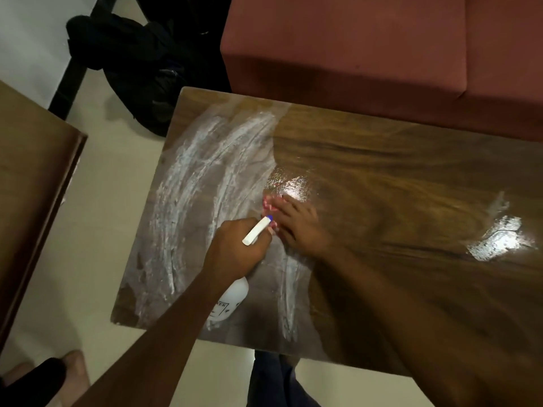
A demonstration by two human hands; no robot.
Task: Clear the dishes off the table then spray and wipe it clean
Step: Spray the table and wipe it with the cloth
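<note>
A glossy wooden table (396, 160) fills the middle and right of the head view, its left half smeared with white foamy streaks (188, 171). My left hand (235, 248) grips the neck of a white spray bottle (232, 301), whose white nozzle with a blue tip (258, 233) points up and to the right. My right hand (299, 224) lies flat on the table, pressing on a pink cloth (269, 205) that is mostly hidden under its fingers. The two hands are almost touching. No dishes are in view on the table.
A red-brown sofa (367, 54) stands against the table's far edge. Another brown tabletop (32, 183) is at the left, across a strip of pale floor. A black bag (138, 69) lies on the floor behind. My legs (273, 383) stand at the near edge.
</note>
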